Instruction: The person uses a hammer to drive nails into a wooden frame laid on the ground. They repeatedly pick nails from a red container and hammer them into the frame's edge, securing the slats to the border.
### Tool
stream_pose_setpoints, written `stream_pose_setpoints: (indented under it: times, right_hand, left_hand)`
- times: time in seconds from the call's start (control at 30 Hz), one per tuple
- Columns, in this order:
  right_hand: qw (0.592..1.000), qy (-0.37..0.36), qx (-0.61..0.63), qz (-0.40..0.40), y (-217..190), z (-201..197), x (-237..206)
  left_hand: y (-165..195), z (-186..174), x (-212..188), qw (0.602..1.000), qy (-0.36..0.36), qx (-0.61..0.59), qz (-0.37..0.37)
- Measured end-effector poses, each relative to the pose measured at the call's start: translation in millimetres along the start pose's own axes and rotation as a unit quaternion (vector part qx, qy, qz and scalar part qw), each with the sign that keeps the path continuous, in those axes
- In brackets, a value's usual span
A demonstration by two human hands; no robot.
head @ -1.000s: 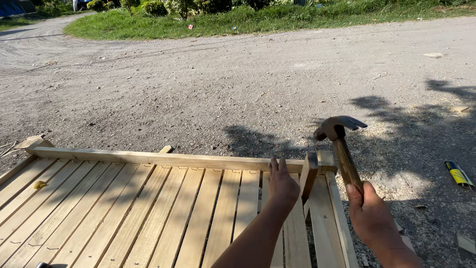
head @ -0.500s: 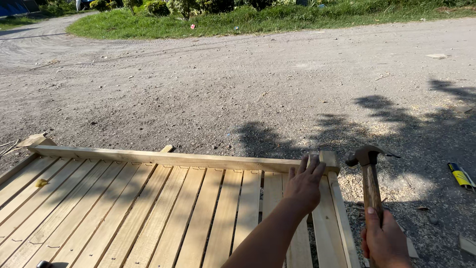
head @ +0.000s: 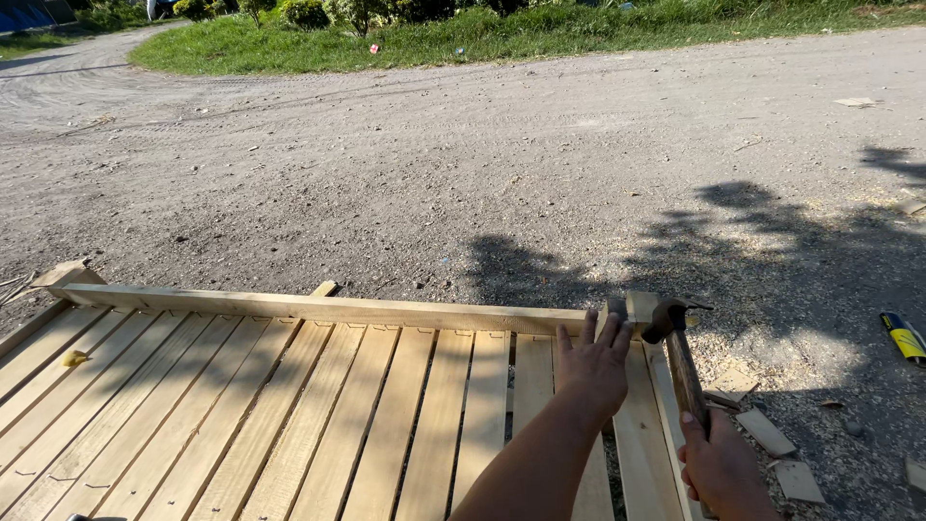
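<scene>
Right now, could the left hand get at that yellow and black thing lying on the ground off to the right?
Probably not without shifting. The left hand rests flat on the wooden slats, and the right hand with its hammer stands between it and the yellow and black object, which lies well beyond on the gravel.
</scene>
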State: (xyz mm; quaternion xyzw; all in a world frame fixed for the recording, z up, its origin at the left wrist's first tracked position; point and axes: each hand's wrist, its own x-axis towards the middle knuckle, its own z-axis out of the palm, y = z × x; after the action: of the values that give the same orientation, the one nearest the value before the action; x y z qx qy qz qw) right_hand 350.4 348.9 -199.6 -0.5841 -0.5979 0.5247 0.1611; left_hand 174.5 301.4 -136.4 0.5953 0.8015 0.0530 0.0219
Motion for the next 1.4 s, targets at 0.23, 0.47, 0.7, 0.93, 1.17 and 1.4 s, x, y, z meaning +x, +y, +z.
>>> stream_pose_setpoints:
  times: [0.23,0.47,0.7,0.93,1.17,1.4]
  right_hand:
    - [1.0,-0.01,-0.004,-0.023,2.0,16.8,15.1]
    - [1.0,-0.01,0.02,0.003,14.3,20.6,19.8]
    - [0.999,0.007,-0.045,0.013,20.4,27.2,14.2]
    - [0.991,0.079,-0.085,-0.073,-1.0,2.5,20.7]
    - [0.927,0.21,-0.221,-0.217,16.3,38.6,45.5]
    - [0.993,0.056,-0.003,-0.102,5.7,20.4,32.0]
  left_hand:
    - [1.1,7.0,1.3,0.999,0.009,0.039,-0.004]
    - [7.8,37.0,22.2,0.997,0.027,0.049,0.047]
    - [-3.5,55.1,25.5,0.993,0.101,0.052,0.041]
    - [-3.5,26.8,7.9,0.989,0.03,0.139,0.04]
    - [-9.1,15.2,14.4,0.98,-0.001,0.188,0.066]
    - [-10.2,23.0,21.3,0.98,0.014,0.19,0.06]
